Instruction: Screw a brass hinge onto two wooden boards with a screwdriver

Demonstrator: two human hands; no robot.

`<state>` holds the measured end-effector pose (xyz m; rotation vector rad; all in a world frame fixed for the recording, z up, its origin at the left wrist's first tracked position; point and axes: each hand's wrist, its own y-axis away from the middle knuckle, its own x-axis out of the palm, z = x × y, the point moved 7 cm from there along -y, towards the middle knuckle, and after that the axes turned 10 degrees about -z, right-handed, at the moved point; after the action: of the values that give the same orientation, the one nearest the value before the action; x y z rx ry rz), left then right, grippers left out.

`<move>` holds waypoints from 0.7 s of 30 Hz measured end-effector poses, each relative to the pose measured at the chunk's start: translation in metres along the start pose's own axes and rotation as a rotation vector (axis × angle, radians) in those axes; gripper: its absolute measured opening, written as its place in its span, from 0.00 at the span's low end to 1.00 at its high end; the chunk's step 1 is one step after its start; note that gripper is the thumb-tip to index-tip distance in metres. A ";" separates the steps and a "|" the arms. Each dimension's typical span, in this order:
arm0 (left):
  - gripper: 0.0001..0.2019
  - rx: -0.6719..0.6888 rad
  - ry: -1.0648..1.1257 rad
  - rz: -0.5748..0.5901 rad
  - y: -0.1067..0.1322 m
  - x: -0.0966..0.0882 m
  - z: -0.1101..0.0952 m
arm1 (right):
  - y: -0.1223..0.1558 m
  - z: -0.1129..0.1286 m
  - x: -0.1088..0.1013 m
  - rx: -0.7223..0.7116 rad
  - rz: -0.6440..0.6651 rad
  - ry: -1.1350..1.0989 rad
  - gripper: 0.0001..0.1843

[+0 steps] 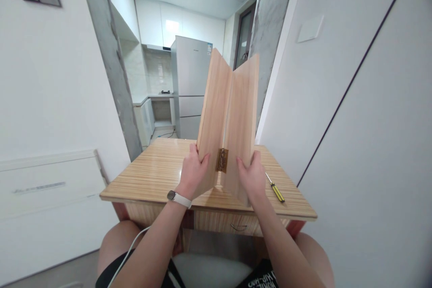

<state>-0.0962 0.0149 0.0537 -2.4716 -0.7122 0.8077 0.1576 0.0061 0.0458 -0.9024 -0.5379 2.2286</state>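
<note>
Two light wooden boards point(229, 112) stand upright on the wooden table point(151, 175), joined by a brass hinge point(222, 160) near their lower end and spread like an open book. My left hand point(193, 172), with a watch on the wrist, grips the lower edge of the left board. My right hand point(252, 174) grips the lower edge of the right board. Both hands have their fingers wrapped round the board edges.
A yellow-and-black screwdriver point(276, 189) lies on the table right of my right hand. The table has a drawer point(236, 224) under its front edge. A white wall stands close on the right. Beyond the table a kitchen with a fridge point(189, 85) shows.
</note>
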 end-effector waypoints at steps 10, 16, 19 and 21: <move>0.26 0.069 0.426 0.104 -0.032 -0.023 0.038 | -0.031 -0.051 -0.022 0.047 0.098 -0.492 0.33; 0.34 -0.049 0.616 0.218 -0.031 -0.018 0.050 | -0.035 -0.070 -0.021 0.168 0.193 -0.705 0.38; 0.37 -0.113 0.718 0.274 -0.027 -0.012 0.054 | -0.036 -0.075 -0.018 0.206 0.235 -0.787 0.42; 0.39 -0.133 0.768 0.295 -0.025 -0.010 0.055 | -0.035 -0.078 -0.015 0.221 0.253 -0.836 0.43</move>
<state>-0.1461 0.0422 0.0316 -2.7356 -0.1234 -0.1432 0.2373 0.0295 0.0204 0.1264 -0.5357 2.7894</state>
